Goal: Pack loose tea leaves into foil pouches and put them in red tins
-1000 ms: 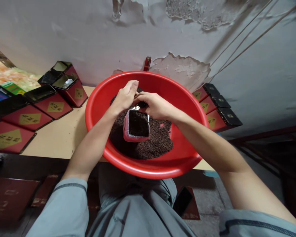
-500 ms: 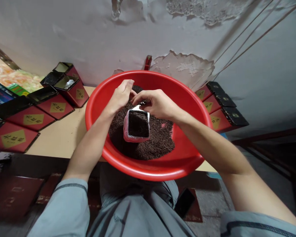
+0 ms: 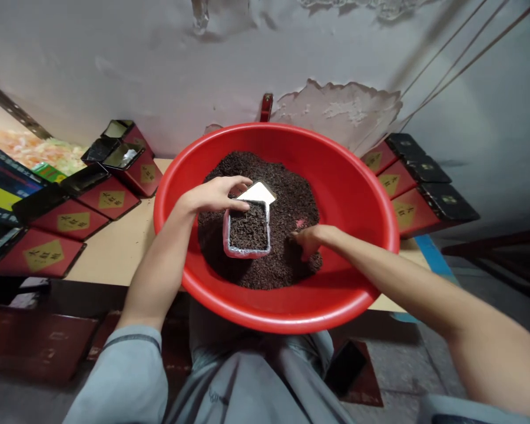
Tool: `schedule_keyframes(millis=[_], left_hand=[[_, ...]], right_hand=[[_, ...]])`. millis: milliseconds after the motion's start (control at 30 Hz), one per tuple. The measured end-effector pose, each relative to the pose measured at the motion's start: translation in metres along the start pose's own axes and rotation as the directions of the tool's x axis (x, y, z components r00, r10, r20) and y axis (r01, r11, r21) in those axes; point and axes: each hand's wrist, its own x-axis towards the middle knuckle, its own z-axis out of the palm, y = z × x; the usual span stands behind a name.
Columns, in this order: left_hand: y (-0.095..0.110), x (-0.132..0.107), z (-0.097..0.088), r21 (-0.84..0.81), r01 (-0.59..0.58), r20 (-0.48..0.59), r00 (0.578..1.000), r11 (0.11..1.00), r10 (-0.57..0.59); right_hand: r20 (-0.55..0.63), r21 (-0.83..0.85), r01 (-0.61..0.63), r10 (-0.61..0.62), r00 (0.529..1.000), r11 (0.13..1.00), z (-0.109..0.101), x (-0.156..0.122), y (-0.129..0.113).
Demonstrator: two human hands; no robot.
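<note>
A big red basin (image 3: 353,176) stands in front of me, holding a heap of dark loose tea leaves (image 3: 291,200). Upright in the heap is a small pink foil-lined pouch (image 3: 246,235), open at the top and filled with leaves. My left hand (image 3: 214,194) pinches the pouch's far rim, next to its raised foil flap. My right hand (image 3: 309,238) is low in the leaves to the right of the pouch, its fingers curled down into them.
Red tins with yellow labels (image 3: 73,221) lie open on the tan table (image 3: 115,247) at the left. More red boxes with black lids (image 3: 419,188) are stacked at the right. A peeling wall (image 3: 335,112) rises right behind the basin.
My right hand left the pouch's top and dropped to the leaves on the right. My left hand moved down onto the pouch's rim. The pouch looks fuller.
</note>
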Motion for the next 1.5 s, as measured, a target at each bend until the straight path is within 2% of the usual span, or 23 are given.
schedule_keyframes(millis=[67,133,233,333,400,533,600,667,733,800,867,933,967,1067,1167,1233,1300,1367,1400,1433,1500], left_hand=[[0.001,0.001,0.004,0.005,-0.023,-0.001,1.0,1.0,0.023],[0.003,0.003,0.009,0.075,-0.001,0.003,1.0,0.997,0.001],[0.006,0.004,0.016,0.198,0.003,-0.049,0.999,0.98,0.007],[0.009,0.006,0.02,0.209,-0.054,-0.115,0.99,0.976,0.08],[0.01,0.008,0.023,0.225,-0.039,-0.14,0.988,0.974,0.072],[0.01,0.011,0.029,0.252,-0.013,-0.163,0.985,0.968,0.056],[0.012,0.012,0.03,0.276,0.0,-0.196,0.979,0.961,0.056],[0.015,0.011,0.031,0.316,0.031,-0.232,0.972,0.948,0.045],[0.018,0.009,0.031,0.333,0.049,-0.242,0.97,0.941,0.035],[0.021,0.006,0.029,0.324,0.051,-0.245,0.969,0.945,0.031],[0.023,0.003,0.026,0.286,0.054,-0.274,0.961,0.957,0.028],[0.023,0.001,0.023,0.233,0.062,-0.337,0.941,0.97,0.021],[0.022,0.0,0.022,0.205,0.068,-0.371,0.929,0.976,0.014],[0.017,0.0,0.019,0.135,0.063,-0.442,0.897,0.989,0.003],[0.015,-0.002,0.015,0.095,0.039,-0.461,0.888,0.995,0.009],[0.019,-0.009,0.012,0.085,0.041,-0.472,0.881,0.996,0.004],[0.027,-0.022,0.012,0.108,0.059,-0.514,0.858,0.992,0.005],[0.039,-0.041,0.02,0.175,0.085,-0.556,0.83,0.981,0.027],[0.046,-0.05,0.027,0.224,0.089,-0.556,0.83,0.97,0.052],[0.052,-0.059,0.036,0.283,0.08,-0.525,0.847,0.956,0.085],[0.061,-0.074,0.059,0.436,0.008,-0.386,0.905,0.9,0.179]], right_hand=[[0.133,0.009,0.021,-0.022,0.991,1.0,0.014,0.003,-0.019],[0.199,-0.02,0.028,-0.023,0.98,0.999,0.02,0.004,-0.034],[0.202,-0.076,0.056,-0.04,0.979,0.996,0.024,0.005,-0.046],[0.211,-0.1,0.091,-0.069,0.975,0.991,0.024,0.002,-0.047],[0.22,-0.099,0.115,-0.091,0.971,0.988,0.021,0.0,-0.046],[0.148,-0.059,0.138,-0.128,0.981,0.989,0.001,-0.007,-0.038],[0.049,-0.027,0.148,-0.147,0.988,0.989,-0.015,-0.015,-0.028],[-0.101,0.033,0.178,-0.174,0.979,0.983,-0.033,-0.027,-0.018],[-0.31,0.141,0.236,-0.183,0.933,0.962,-0.05,-0.042,-0.013],[-0.52,0.231,0.342,-0.181,0.835,0.911,-0.065,-0.058,-0.017],[-0.638,0.211,0.456,-0.232,0.734,0.865,-0.074,-0.071,-0.03],[-0.663,0.109,0.54,-0.344,0.665,0.835,-0.079,-0.078,-0.049],[-0.653,0.053,0.562,-0.398,0.645,0.825,-0.08,-0.079,-0.059],[-0.6,-0.071,0.586,-0.504,0.621,0.807,-0.083,-0.074,-0.08],[-0.611,-0.108,0.614,-0.539,0.579,0.782,-0.087,-0.067,-0.087],[-0.663,-0.093,0.655,-0.538,0.521,0.75,-0.089,-0.065,-0.085],[-0.715,-0.063,0.712,-0.529,0.456,0.699,-0.09,-0.066,-0.081],[-0.768,-0.021,0.761,-0.498,0.403,0.648,-0.09,-0.069,-0.073],[-0.797,0.009,0.775,-0.463,0.387,0.632,-0.089,-0.07,-0.068],[-0.825,0.045,0.782,-0.418,0.38,0.622,-0.088,-0.072,-0.062],[-0.864,0.125,0.778,-0.317,0.391,0.616,-0.084,-0.071,-0.048]])
